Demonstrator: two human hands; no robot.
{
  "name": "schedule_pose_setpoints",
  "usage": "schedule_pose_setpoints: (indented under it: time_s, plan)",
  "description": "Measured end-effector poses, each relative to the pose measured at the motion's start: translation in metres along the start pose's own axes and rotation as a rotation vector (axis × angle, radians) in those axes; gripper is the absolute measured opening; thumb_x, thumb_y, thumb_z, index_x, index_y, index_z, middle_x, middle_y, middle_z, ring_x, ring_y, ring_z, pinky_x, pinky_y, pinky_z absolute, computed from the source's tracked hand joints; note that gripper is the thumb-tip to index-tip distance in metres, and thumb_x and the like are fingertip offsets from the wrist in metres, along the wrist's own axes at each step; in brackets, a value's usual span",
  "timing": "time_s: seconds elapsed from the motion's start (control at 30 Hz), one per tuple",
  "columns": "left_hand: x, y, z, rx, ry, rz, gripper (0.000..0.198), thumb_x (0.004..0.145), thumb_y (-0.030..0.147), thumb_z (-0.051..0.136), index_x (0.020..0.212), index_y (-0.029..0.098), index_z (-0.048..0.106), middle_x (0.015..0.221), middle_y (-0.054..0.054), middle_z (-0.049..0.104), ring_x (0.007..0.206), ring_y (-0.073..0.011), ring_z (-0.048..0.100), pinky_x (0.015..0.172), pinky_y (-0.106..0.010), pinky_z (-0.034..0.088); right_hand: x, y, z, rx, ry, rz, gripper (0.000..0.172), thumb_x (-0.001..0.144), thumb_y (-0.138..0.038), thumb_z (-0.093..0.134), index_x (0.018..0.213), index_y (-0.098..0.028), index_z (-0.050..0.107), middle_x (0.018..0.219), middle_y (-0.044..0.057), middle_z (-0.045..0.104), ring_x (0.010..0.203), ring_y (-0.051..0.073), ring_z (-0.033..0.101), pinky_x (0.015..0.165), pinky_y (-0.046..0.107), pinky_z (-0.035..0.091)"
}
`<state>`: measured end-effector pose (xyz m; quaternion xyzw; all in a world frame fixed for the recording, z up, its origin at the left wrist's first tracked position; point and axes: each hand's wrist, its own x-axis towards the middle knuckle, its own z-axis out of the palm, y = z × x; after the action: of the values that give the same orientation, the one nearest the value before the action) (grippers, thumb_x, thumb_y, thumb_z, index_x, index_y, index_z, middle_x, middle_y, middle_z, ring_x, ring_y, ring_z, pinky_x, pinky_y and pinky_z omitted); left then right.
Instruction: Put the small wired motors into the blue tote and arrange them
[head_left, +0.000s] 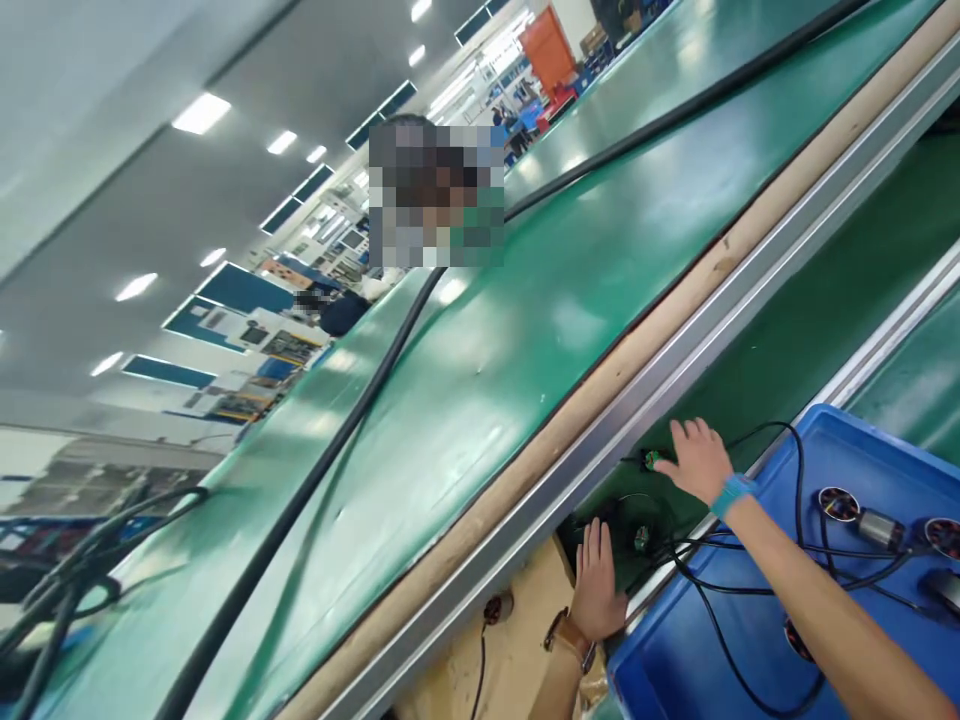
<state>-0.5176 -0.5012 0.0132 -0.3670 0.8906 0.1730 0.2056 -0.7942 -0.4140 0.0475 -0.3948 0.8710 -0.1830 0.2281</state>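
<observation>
My right hand [699, 462], with a blue wristband, is over the dark green belt, fingers spread. Its thumb is close to a small round green circuit board [651, 459]; I cannot tell whether they touch. Lower and to the left, my left hand [598, 590], with a watch on its wrist, has its fingers stretched out and holds nothing visible. Between the hands lies a second small green board [642, 538] among thin black cables. A blue tray [825, 415] under my right forearm holds several small motors [879, 530] with black cables [720, 590].
Left of my left hand, a small motor [497, 608] with a black lead lies on cardboard [532, 640]. A metal rail [555, 500] borders the belt channel [795, 290]. Beyond is a wide green surface [525, 330] crossed by a thick black cable [360, 410]. A person [420, 190] is across it.
</observation>
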Motion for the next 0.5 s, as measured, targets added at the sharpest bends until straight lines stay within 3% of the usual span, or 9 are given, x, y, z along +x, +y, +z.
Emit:
schedule_pose_setpoints:
  time_s: [0.03, 0.1, 0.2, 0.27, 0.37, 0.43, 0.5]
  plan:
    - [0.006, -0.01, 0.004, 0.11, -0.04, -0.025, 0.115, 0.059, 0.014, 0.066, 0.158, 0.003, 0.01, 0.168, -0.022, 0.0, 0.156, -0.0375, -0.003, 0.129, -0.056, 0.009, 0.014, -0.008, 0.016, -0.034, -0.149, 0.001, 0.094, 0.083, -0.058, 0.067, 0.154, -0.006, 0.035, 0.15, 0.027, 0.041, 0.145, 0.041, 0.028, 0.115, 0.057, 0.028]
    - [0.022, -0.021, 0.012, 0.267, -0.013, -0.041, 0.125, 0.058, 0.026, 0.076, 0.158, 0.003, 0.007, 0.167, -0.025, -0.004, 0.155, -0.0409, -0.007, 0.127, -0.061, 0.006, 0.025, -0.019, 0.049, -0.093, -0.355, -0.004, 0.128, 0.065, -0.069, 0.078, 0.16, -0.004, 0.02, 0.158, 0.032, 0.023, 0.149, 0.048, 0.016, 0.116, 0.067, 0.015]
    - [0.053, -0.029, 0.012, 0.363, 0.085, 0.022, 0.136, 0.052, 0.04, 0.086, 0.158, 0.004, 0.009, 0.165, -0.031, 0.007, 0.154, -0.0457, 0.0, 0.124, -0.066, 0.008, 0.002, -0.038, 0.089, -0.141, -0.493, -0.051, 0.147, 0.055, -0.065, 0.086, 0.162, -0.008, 0.004, 0.158, 0.036, 0.02, 0.147, 0.052, 0.018, 0.113, 0.073, 0.009]
    - [0.075, -0.036, 0.003, 0.335, 0.084, 0.102, 0.142, 0.046, 0.043, 0.091, 0.158, 0.007, 0.011, 0.164, -0.031, 0.015, 0.153, -0.0486, 0.007, 0.123, -0.067, 0.011, -0.02, -0.053, 0.109, -0.205, -0.483, -0.05, 0.128, 0.068, -0.052, 0.082, 0.163, -0.014, 0.005, 0.157, 0.033, 0.026, 0.146, 0.05, 0.023, 0.113, 0.074, 0.007]
    - [0.1, -0.044, -0.017, 0.214, 0.038, 0.181, 0.145, 0.038, 0.044, 0.094, 0.157, 0.01, 0.018, 0.163, -0.03, 0.021, 0.151, -0.0513, 0.013, 0.121, -0.068, 0.015, -0.032, -0.07, 0.123, -0.273, -0.342, -0.019, 0.071, 0.095, -0.023, 0.05, 0.162, -0.021, 0.024, 0.15, 0.027, 0.043, 0.141, 0.043, 0.039, 0.114, 0.07, 0.015]
    - [0.111, -0.044, -0.029, 0.091, 0.019, 0.204, 0.133, 0.042, 0.043, 0.093, 0.153, 0.013, 0.027, 0.161, -0.027, 0.029, 0.15, -0.0496, 0.02, 0.121, -0.067, 0.017, -0.024, -0.072, 0.118, -0.207, -0.278, 0.054, 0.063, 0.096, -0.008, 0.033, 0.158, -0.016, 0.034, 0.133, 0.028, 0.058, 0.126, 0.039, 0.057, 0.106, 0.065, 0.034]
    - [0.117, -0.039, -0.037, -0.023, 0.008, 0.214, 0.11, 0.055, 0.038, 0.088, 0.148, 0.012, 0.036, 0.155, -0.025, 0.039, 0.147, -0.0449, 0.03, 0.122, -0.063, 0.02, -0.009, -0.065, 0.102, -0.099, -0.275, 0.126, 0.058, 0.094, -0.007, 0.034, 0.15, -0.006, 0.046, 0.117, 0.031, 0.065, 0.111, 0.037, 0.066, 0.093, 0.056, 0.047]
